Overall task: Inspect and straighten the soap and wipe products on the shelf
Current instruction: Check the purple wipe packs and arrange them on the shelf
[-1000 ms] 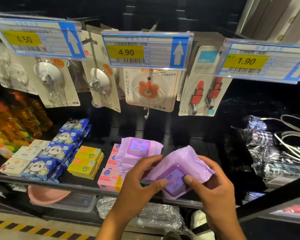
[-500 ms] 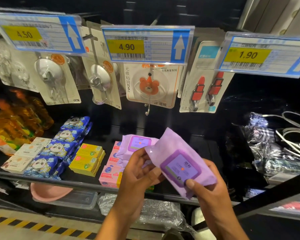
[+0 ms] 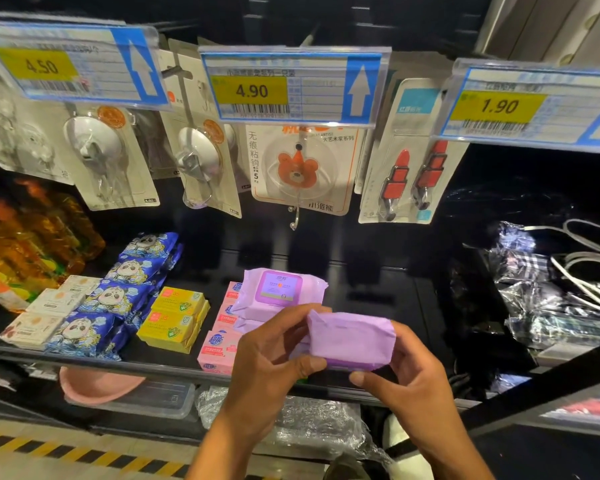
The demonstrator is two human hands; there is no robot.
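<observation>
While left hand [image 3: 274, 363] and right hand [image 3: 407, 381] grip wipe pack [image 3: 352, 337], shelf [image 3: 378, 303] shows rightward

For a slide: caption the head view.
Left hand and right hand hold a purple wipe pack at the soap shelf.

Both hands are raised in front of me, meeting on one purple wipe pack [image 3: 352, 337].

My left hand [image 3: 271, 362]: back toward me, left fingers [image 3: 291, 315] curled over the pack's upper left edge, left thumb [image 3: 309, 364] pressed against its lower front corner.

My right hand [image 3: 407, 382]: palm turned inward, right thumb [image 3: 361, 377] under the pack's bottom edge. Its fingers wrap round the right end, mostly hidden behind it.

Thumb tips are near each other, not touching.

My left forearm [image 3: 222, 441] comes up from bottom centre, my right forearm [image 3: 461, 445] from bottom right; they angle toward each other. Both wrists are roughly straight. Arms are bare.
</observation>
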